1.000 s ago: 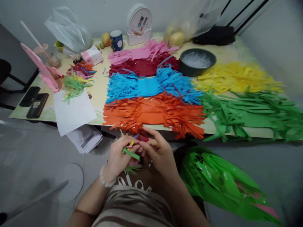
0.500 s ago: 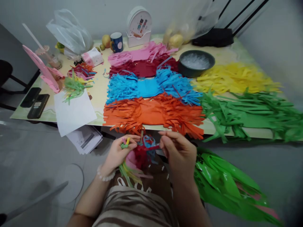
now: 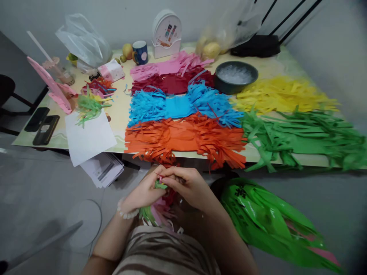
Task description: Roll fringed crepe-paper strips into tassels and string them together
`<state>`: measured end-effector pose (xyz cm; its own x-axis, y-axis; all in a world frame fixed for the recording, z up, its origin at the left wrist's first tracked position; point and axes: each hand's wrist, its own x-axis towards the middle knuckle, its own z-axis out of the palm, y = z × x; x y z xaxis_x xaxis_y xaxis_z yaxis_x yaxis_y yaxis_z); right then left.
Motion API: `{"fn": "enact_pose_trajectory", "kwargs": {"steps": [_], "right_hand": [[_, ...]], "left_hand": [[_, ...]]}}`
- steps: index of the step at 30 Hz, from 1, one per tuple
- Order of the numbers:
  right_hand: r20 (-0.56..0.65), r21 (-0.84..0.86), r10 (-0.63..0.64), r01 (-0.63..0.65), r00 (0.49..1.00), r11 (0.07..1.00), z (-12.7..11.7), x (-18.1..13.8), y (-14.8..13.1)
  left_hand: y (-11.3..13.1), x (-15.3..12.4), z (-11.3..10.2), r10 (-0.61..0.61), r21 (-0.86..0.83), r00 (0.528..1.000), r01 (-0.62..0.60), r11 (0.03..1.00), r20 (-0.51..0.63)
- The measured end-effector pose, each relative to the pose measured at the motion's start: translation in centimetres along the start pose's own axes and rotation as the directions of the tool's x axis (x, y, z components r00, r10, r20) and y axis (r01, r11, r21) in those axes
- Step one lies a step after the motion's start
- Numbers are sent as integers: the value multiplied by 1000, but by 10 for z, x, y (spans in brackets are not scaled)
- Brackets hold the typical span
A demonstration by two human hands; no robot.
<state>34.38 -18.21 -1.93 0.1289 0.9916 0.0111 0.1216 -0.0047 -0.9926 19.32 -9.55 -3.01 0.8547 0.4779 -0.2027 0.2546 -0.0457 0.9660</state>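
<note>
The step in hand looks like fine finger work on a bundle of cut strips (image 3: 161, 212), which hangs in front of the person's lap, just off the near edge of the counter (image 3: 119, 121). The left hand (image 3: 146, 191) is curled around the bundle's upper part, with pink and green ends trailing below it and a short green end (image 3: 161, 185) poking out between the hands. The right hand (image 3: 191, 190) meets it fingertip to fingertip, its fingers drawn narrow (what exactly they pinch is covered by the fingers, so I cannot tell). The next move would seem to call for a firm left grip, so the strips do not slip apart, while the right hand does the lighter work of handling single strips. Just beyond lies the orange fringed sheet (image 3: 183, 138), nearest of the centre row, with the blue fringed sheet (image 3: 179, 107) behind it; a loose pile of strips (image 3: 88, 107) sits at the left, partly over the white paper (image 3: 88, 139), well apart from both hands.
</note>
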Motion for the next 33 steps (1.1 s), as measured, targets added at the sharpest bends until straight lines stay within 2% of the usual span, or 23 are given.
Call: {"fn": "enact_pose_trajectory", "kwargs": {"steps": [2, 4, 7, 11, 14, 17, 21, 24, 28, 33], "right_hand": [[18, 130, 75, -77, 997, 988, 0, 0, 1], [20, 285, 150, -150, 988, 947, 1, 0, 3], [-14, 390, 190, -170, 982, 905, 3, 2, 5], [-200, 276, 136, -77, 970, 958, 4, 3, 9], [-335, 163, 91, -37, 938, 986, 4, 0, 11], [-415, 83, 60, -28, 908, 996, 3, -5, 11], [-407, -36, 23, -41, 913, 999, 3, -13, 8], [-387, -103, -4, -39, 922, 994, 3, -16, 7], [-334, -100, -13, -22, 942, 995, 2, -14, 7], [-259, -64, -46, 30, 965, 997, 4, -8, 4]], "left_hand": [[1, -1, -1, -9, -49, 999, 11, 999, 36], [1, -2, -2, -18, -178, 997, 31, 984, 75], [1, -2, -2, -21, -359, 992, 66, 931, 127], [3, -1, 0, -56, -421, 996, 79, 904, 66], [4, 1, 2, -97, -443, 995, 88, 892, 3], [4, 4, 3, -128, -414, 989, 85, 907, -79], [1, 4, 1, -199, -421, 953, 87, 903, -229], [0, 3, 0, -163, -487, 948, 9, 873, -274], [0, 1, 1, -126, -612, 955, -68, 788, -270], [-1, 0, 0, -175, -652, 963, 0, 759, -204]]}}
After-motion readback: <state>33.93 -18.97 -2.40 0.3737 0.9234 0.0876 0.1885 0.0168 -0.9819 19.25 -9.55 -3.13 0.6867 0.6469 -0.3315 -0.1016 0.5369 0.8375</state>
